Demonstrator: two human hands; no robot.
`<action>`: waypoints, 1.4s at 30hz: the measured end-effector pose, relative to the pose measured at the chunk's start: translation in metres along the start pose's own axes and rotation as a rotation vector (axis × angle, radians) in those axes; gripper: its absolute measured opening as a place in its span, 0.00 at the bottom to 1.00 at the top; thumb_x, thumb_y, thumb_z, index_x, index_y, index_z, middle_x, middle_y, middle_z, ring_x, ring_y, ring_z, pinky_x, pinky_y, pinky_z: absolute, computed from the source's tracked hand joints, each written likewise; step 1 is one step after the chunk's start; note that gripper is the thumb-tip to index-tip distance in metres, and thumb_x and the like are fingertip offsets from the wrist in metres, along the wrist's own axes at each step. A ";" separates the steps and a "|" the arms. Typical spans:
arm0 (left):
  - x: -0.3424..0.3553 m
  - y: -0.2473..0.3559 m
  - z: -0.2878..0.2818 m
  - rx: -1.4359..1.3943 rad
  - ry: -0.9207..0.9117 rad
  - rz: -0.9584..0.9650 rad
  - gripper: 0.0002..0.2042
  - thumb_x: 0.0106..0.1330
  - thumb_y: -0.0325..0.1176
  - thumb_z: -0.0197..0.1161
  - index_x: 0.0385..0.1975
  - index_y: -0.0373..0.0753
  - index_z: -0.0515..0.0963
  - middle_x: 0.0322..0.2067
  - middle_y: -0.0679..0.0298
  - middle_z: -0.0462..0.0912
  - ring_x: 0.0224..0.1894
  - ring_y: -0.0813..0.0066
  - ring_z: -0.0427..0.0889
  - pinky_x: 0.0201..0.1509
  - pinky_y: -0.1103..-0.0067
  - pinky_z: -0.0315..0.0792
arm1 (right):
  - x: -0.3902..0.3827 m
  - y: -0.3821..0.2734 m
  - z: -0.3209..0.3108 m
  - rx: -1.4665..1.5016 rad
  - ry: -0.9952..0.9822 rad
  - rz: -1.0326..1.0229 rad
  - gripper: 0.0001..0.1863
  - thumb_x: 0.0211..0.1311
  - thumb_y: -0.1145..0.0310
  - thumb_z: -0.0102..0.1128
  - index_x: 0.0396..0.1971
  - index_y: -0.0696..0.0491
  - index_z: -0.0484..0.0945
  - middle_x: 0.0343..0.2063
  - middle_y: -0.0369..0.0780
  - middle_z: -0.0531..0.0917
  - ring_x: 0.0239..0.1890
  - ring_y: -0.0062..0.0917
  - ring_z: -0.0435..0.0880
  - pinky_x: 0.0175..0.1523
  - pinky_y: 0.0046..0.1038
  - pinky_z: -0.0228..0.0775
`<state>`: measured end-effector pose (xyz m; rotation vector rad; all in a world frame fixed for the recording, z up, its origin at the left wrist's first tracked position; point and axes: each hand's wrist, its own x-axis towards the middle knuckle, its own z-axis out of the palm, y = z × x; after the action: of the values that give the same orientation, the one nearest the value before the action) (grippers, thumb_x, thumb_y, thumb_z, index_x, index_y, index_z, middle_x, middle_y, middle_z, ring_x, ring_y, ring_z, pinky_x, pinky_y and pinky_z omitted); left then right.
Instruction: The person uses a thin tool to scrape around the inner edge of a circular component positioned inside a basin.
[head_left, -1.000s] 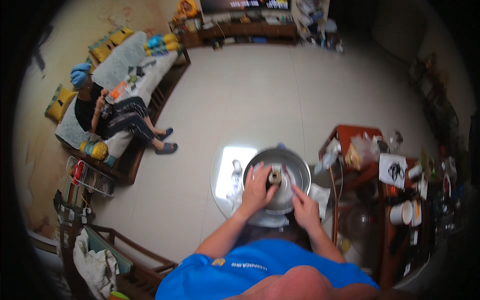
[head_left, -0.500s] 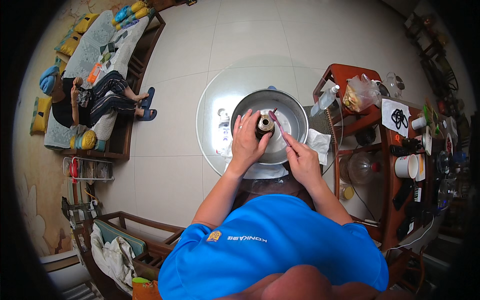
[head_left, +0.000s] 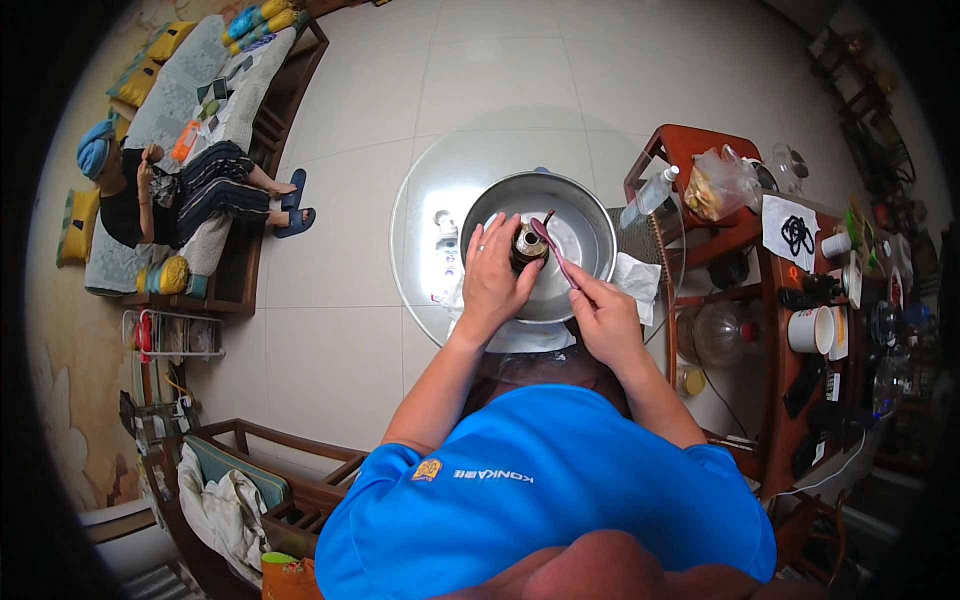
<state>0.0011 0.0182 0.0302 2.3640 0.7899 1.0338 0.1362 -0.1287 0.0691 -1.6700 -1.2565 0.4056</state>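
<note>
Over a round grey metal basin (head_left: 590,205) my left hand (head_left: 492,275) is closed against the side of a small dark brown pot (head_left: 527,256) with a narrow round mouth facing up. A pinkish-purple toothbrush (head_left: 557,257) is pinched by its handle in my right hand (head_left: 607,318), to the right of the pot. Its head lies close beside the pot's mouth; whether the bristles touch is hidden. A thin dark piece sticks up just beyond the brush head, too small to name.
The basin stands on a round glass table (head_left: 425,190). A clear bottle (head_left: 650,195) and white cloth (head_left: 637,283) are right of it, a white bottle (head_left: 446,245) left. A red chair with a plastic bag (head_left: 722,185) stands right. A person (head_left: 130,205) sits on the far-left sofa.
The brush has shifted slightly left, its head closer to the pot's mouth. My left hand keeps its hold on the pot. The whole view has moved a little.
</note>
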 end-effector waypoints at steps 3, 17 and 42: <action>0.000 0.000 -0.001 -0.001 0.008 -0.001 0.34 0.57 0.33 0.74 0.64 0.33 0.70 0.58 0.51 0.79 0.68 0.52 0.72 0.74 0.55 0.58 | 0.004 -0.005 -0.003 -0.088 -0.037 0.168 0.20 0.68 0.72 0.57 0.59 0.50 0.81 0.35 0.51 0.86 0.34 0.41 0.87 0.41 0.35 0.77; -0.001 -0.001 0.000 -0.013 0.010 -0.009 0.35 0.56 0.33 0.75 0.65 0.34 0.69 0.57 0.51 0.80 0.68 0.51 0.72 0.75 0.55 0.57 | 0.013 0.003 -0.006 -0.061 -0.064 0.073 0.21 0.68 0.73 0.58 0.61 0.51 0.79 0.42 0.52 0.87 0.40 0.36 0.89 0.47 0.31 0.78; 0.004 -0.003 -0.001 0.092 0.070 0.030 0.36 0.54 0.40 0.78 0.63 0.34 0.70 0.55 0.50 0.78 0.58 0.48 0.76 0.69 0.57 0.63 | 0.020 0.012 -0.024 -0.265 -0.051 0.258 0.19 0.69 0.66 0.56 0.58 0.48 0.81 0.36 0.55 0.85 0.39 0.51 0.85 0.47 0.44 0.76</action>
<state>0.0013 0.0229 0.0307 2.4343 0.8470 1.1205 0.1688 -0.1234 0.0756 -2.0707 -1.1739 0.4540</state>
